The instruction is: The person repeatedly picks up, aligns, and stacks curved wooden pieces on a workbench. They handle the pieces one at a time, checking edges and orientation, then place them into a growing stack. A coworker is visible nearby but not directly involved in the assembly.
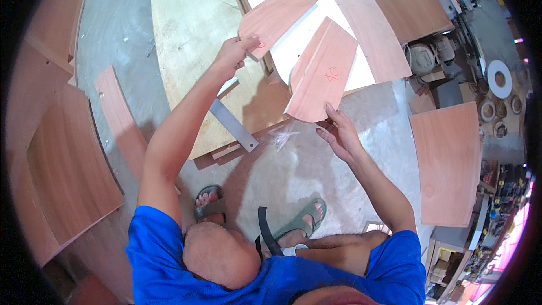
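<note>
In my left hand point(234, 56) is a flat reddish wooden panel point(279, 16) with one rounded corner; my fingers are closed on its near end, by a small red mark. The fingers of my right hand point(342, 136) grip the near edge of a second wooden panel point(332, 73), which carries red handwriting and is tilted over the white board point(366, 66). Another wooden piece point(309, 51) shows along this panel's left side; whether the two touch is unclear. Below my left hand, a grey flat metal bar point(234, 126) with a hole near its end lies on the pale plywood sheet point(192, 28).
Wooden boards point(73, 158) stand at the left, near a narrow plank point(119, 113). At the right are a wooden panel point(446, 164), a motor-like machine point(423, 56) and shelves of small items. Clear plastic scrap point(280, 137) lies past my sandaled feet.
</note>
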Demonstrator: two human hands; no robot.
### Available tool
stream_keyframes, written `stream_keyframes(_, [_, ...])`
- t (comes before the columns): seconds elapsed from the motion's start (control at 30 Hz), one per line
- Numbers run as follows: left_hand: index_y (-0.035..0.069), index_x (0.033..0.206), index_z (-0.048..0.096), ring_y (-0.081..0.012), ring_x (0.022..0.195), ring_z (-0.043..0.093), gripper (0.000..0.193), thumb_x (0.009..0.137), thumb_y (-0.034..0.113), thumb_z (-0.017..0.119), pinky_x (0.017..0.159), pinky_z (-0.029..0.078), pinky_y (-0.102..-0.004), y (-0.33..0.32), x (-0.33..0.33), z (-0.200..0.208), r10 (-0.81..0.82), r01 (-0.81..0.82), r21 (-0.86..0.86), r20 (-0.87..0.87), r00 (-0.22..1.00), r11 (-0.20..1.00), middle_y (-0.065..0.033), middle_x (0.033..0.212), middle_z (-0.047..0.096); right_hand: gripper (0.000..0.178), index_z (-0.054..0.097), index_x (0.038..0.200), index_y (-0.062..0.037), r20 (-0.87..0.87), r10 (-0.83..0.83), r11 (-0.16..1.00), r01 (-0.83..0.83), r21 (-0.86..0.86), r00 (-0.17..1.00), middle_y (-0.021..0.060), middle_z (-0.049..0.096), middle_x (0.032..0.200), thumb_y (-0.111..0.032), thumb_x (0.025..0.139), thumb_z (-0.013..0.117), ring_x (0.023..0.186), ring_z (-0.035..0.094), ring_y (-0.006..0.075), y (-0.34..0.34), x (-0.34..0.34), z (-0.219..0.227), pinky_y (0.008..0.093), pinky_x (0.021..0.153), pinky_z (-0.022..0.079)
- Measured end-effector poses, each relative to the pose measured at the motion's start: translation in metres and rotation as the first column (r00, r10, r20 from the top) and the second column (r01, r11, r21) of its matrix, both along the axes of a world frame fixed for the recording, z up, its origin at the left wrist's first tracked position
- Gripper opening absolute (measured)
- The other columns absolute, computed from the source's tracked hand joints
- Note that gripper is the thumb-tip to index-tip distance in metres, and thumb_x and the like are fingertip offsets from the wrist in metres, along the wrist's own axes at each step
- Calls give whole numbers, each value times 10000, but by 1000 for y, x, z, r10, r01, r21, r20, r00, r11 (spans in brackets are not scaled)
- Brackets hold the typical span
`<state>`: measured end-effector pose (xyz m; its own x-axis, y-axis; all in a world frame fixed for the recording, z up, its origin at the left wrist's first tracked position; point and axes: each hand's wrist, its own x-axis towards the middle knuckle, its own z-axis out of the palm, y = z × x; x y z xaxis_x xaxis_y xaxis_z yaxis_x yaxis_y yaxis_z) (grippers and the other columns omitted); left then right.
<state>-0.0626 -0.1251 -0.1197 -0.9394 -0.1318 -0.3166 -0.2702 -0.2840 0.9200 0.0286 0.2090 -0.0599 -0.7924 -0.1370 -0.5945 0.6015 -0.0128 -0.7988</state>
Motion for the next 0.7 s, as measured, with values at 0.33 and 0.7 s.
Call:
stream_keyframes(0.33, [27, 1068, 619, -33, 589, 450, 274, 943, 246, 728, 511, 367, -227, 31, 79, 35, 162, -177, -26, -299, 940, 984, -10, 841, 642, 448, 500, 1260, -51, -15, -41, 980, 37, -197, 999, 98, 586, 1202, -386, 999, 646, 1114, 587, 218, 53, -6, -4, 417, 992, 491])
stream_keyframes(0.7, [25, 1068, 747, -237, 777, 716, 344, 738, -67, 776, 633, 553, -292, 77, 135, 94, -252, -818, -397, -915, 316, 416, -134, 1074, 745, 707, 384, 1489, -57, -465, -123, 791, -196, -579, 877, 117, 457, 1506, -548, 1004, 535, 1370, 452, 292, 7, 11, 130, 491, 1169, 330])
